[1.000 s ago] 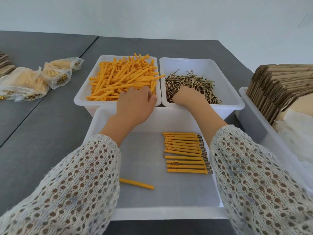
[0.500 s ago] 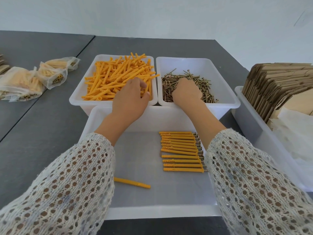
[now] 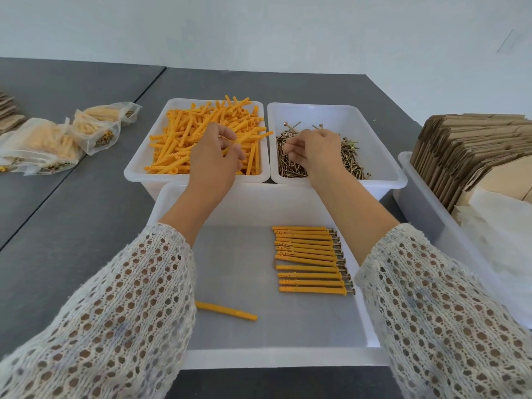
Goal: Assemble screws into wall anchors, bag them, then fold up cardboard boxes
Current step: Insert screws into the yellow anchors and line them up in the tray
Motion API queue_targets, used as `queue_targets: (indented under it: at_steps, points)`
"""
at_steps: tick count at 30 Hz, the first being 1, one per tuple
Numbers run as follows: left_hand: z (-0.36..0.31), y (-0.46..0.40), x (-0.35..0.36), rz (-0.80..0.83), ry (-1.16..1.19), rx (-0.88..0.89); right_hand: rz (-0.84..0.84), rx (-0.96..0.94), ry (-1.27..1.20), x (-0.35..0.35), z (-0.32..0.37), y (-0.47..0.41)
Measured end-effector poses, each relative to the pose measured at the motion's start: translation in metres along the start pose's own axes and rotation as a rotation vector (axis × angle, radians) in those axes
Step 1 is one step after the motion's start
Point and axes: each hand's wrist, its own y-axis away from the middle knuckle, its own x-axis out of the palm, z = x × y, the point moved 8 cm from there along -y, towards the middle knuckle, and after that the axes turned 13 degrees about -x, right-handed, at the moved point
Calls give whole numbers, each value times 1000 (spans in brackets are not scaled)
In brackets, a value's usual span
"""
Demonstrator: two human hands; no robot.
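- left hand [image 3: 214, 161] is over the bin of orange wall anchors [image 3: 201, 133], fingers curled, pinching one orange anchor [image 3: 240, 139] that angles up to the right between thumb and fingertips.
- right hand [image 3: 315, 151] sits over the bin of screws [image 3: 349, 156], fingers curled down toward the pile; it looks to be pinching a screw, though the screw itself is too small and blurred to pick out.
- both bins are white, side by side at the far edge, touching the big white tray [image 3: 259, 358] in front of them.
- in that tray, a neat row of assembled anchors [image 3: 309, 260] lies stacked parallel on the right side, screw heads poking out at the right ends.
- one loose anchor [image 3: 226, 311] lies alone near the tray's left front, well apart from the row.
- filled bags [image 3: 51, 139] rest on the grey table [image 3: 72, 226] far left.
- flat cardboard boxes [image 3: 466, 151] stand on edge in a bin at the right, white sheets beside them.
- both wrists wear open-knit white sleeves [image 3: 115, 326].
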Motion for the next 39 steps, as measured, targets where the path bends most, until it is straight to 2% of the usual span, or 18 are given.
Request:
queue_targets:
  at_steps: [4, 7, 12, 16, 20, 26, 32, 39]
  points:
    - [0, 1, 3, 27, 13, 6, 46, 172, -369, 8, -8, 2]
    - [-2, 0, -1, 4, 64, 8, 94, 197, -504, 12, -5, 3]
    - [-12, 3, 8, 193, 361, -7, 155, 119, -414, 15, 1, 0]
    - [-14, 5, 21, 354, 441, -40, 199, 45, -284, 17, 6, -2]
    - [-20, 11, 33, 470, 264, -15, 243, -16, -189, 20, 11, 1]
    - [-29, 31, 43, 401, -184, 272, 326, -30, -57, 31, 7, 4]
    - [-27, 29, 44, 370, -208, 260, 408, -3, -84, 41, 6, 12]
    - [-29, 30, 44, 335, -287, 316, 249, -44, -53, 31, 9, 9]
